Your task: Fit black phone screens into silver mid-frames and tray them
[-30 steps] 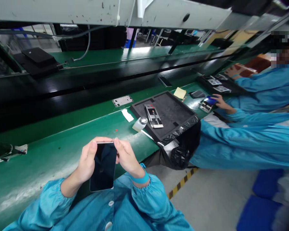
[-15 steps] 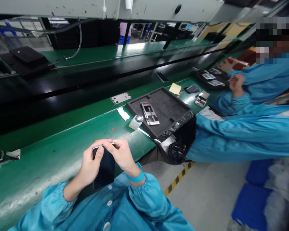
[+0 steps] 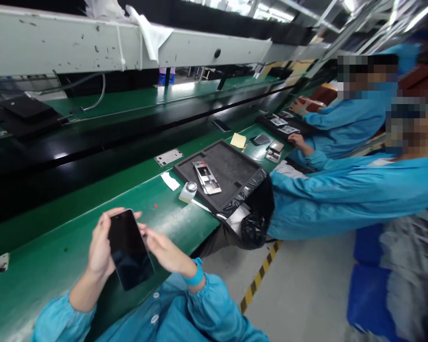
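Our left hand (image 3: 102, 244) is wrapped around a phone (image 3: 131, 251), a flat slab of dark, glossy glass with rounded corners, held over the near part of the bench (image 3: 171, 213). Our right hand (image 3: 169, 251) has its fingers loosely stretched at the phone's right edge; we cannot tell whether they grip it. A smooth blue band (image 3: 195, 275) rings our right wrist, above a gathered, silky sleeve (image 3: 212, 294).

The bench top is green and shiny, with smeared reflections. On it we see a square tray (image 3: 231, 166) of matte black foam, carrying a slim metal phone shell (image 3: 207, 178). Beside the tray stand a cloudy plastic bottle (image 3: 188, 192) with a round metal lid and a torn white paper scrap (image 3: 170, 181). Crinkled black plastic (image 3: 255, 228) hangs at the tray's near corner.

Half a second ago both our hands met over the phone's top edge; now our right hand has slid down its side, and the phone leans further left, its screen more exposed
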### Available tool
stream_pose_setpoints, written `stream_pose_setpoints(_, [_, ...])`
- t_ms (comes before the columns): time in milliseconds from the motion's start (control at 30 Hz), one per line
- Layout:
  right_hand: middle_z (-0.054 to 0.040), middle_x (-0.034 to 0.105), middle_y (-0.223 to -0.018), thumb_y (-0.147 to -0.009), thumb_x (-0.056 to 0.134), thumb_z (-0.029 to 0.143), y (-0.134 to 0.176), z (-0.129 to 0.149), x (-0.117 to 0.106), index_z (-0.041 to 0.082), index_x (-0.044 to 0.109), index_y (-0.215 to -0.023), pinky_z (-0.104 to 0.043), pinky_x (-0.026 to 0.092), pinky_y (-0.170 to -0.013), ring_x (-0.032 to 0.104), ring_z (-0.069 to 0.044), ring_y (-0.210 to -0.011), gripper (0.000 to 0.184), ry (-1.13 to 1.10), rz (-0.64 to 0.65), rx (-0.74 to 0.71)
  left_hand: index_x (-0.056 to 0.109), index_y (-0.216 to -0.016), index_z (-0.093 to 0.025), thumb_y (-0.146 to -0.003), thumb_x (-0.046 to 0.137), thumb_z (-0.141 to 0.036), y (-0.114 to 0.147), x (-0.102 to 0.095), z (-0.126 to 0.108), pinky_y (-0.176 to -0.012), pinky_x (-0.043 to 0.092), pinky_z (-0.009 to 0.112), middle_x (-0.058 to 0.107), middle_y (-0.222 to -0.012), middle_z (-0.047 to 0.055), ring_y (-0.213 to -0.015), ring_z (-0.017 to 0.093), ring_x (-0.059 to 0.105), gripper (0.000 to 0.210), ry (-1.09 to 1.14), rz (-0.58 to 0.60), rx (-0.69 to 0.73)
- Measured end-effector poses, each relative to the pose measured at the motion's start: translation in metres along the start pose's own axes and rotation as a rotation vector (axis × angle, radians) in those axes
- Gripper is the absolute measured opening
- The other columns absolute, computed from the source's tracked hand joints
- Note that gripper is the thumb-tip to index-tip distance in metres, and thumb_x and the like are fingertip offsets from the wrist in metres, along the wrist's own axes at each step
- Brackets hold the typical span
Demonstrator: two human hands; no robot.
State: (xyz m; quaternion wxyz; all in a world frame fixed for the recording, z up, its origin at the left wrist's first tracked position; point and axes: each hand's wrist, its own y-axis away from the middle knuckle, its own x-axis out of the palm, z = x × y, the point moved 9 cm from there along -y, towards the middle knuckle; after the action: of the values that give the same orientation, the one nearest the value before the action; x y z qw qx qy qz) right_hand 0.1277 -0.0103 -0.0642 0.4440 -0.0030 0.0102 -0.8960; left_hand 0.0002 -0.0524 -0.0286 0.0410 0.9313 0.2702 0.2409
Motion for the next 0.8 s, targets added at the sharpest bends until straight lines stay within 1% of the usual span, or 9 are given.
stream_pose_setpoints(67, [-0.0017,0.060,-0.074,-0.090,0.030,0.098,0.007,-0.009,0.015,0.019,0.064,-0.085,-0.031,0.051,-0.075,0.058,-0.017,-0.074,0.086,0.049,0.127,0.036,0.068,-0.108,-0.023,-0.077,0.086,-0.068,-0.007,-0.005,-0.018,-0.070,0.069,0.044,0.083,-0.111,0.011,-0.083,0.030,0.082,0.057,0.089,-0.038,0.046])
stream_pose_setpoints(167, [-0.0023,0.061,-0.068,-0.089,0.029,0.099,0.015,-0.021,0.028,0.018,0.060,-0.074,-0.028,0.052,-0.068,0.060,-0.015,-0.064,0.088,-0.036,0.251,0.116,0.072,-0.103,-0.025,-0.078,0.086,-0.064,-0.013,-0.008,-0.037,-0.069,0.070,0.040,0.084,-0.109,0.009,-0.085,0.029,0.082,0.049,0.128,-0.097,0.086])
stream_pose_setpoints(267, [0.0008,0.057,-0.061,-0.093,0.043,0.091,0.013,-0.026,0.021,0.018,0.058,-0.069,-0.023,0.047,-0.058,0.054,-0.011,-0.055,0.079,-0.043,0.235,0.147,0.076,-0.098,-0.029,-0.089,0.073,-0.068,-0.012,-0.005,-0.040,-0.065,0.069,0.035,0.084,-0.104,0.004,-0.080,0.024,0.080,0.040,0.103,-0.156,0.087])
stream_pose_setpoints(333, [0.0029,0.053,-0.055,-0.096,0.053,0.082,0.007,-0.024,0.014,0.018,0.056,-0.062,-0.021,0.042,-0.054,0.049,-0.008,-0.052,0.073,-0.003,0.192,0.132,0.078,-0.097,-0.035,-0.092,0.062,-0.077,-0.011,-0.002,-0.037,-0.069,0.069,0.036,0.084,-0.102,-0.001,-0.084,0.025,0.079,0.046,0.047,-0.189,0.076])
stream_pose_setpoints(467, [0.0041,0.052,-0.052,-0.092,0.070,0.071,-0.003,-0.034,0.007,0.017,0.055,-0.057,-0.022,0.041,-0.052,0.048,-0.008,-0.049,0.066,-0.103,0.114,0.237,0.080,-0.095,-0.042,-0.083,0.049,-0.094,-0.009,0.000,-0.030,-0.096,0.065,0.052,0.085,-0.104,-0.007,-0.124,0.037,0.072,0.062,-0.039,-0.281,0.014])
stream_pose_setpoints(533, [0.0047,0.052,-0.050,-0.085,0.079,0.070,-0.005,-0.037,0.013,0.017,0.055,-0.056,-0.023,0.043,-0.052,0.049,-0.008,-0.048,0.065,-0.182,0.149,0.267,0.079,-0.093,-0.044,-0.080,0.049,-0.096,-0.011,0.005,-0.028,-0.106,0.060,0.058,0.084,-0.107,-0.008,-0.140,0.040,0.061,0.062,-0.047,-0.272,-0.011])
stream_pose_setpoints(567, [0.0054,0.051,-0.049,-0.082,0.082,0.069,-0.006,-0.035,0.016,0.017,0.054,-0.055,-0.023,0.042,-0.051,0.048,-0.008,-0.047,0.065,-0.200,0.171,0.238,0.079,-0.094,-0.044,-0.080,0.050,-0.096,-0.012,0.008,-0.029,-0.108,0.058,0.059,0.084,-0.109,-0.008,-0.143,0.040,0.059,0.062,-0.051,-0.259,-0.001])
stream_pose_setpoints(700, [0.0061,0.047,-0.045,-0.080,0.080,0.074,-0.011,-0.021,0.018,0.018,0.049,-0.047,-0.023,0.037,-0.049,0.043,-0.006,-0.044,0.072,-0.235,0.177,0.065,0.078,-0.100,-0.047,-0.082,0.052,-0.094,-0.010,0.012,-0.037,-0.100,0.062,0.059,0.085,-0.104,-0.011,-0.128,0.038,0.070,0.056,-0.077,-0.263,0.078])
stream_pose_setpoints(800, [0.0037,0.051,-0.046,-0.084,0.072,0.080,-0.020,-0.025,0.032,0.018,0.056,-0.049,-0.026,0.047,-0.053,0.051,-0.010,-0.045,0.073,-0.285,0.235,0.101,0.076,-0.109,-0.052,-0.091,0.046,-0.088,-0.010,0.011,-0.040,-0.095,0.065,0.053,0.084,-0.099,-0.015,-0.115,0.031,0.077,0.050,-0.099,-0.257,0.153])
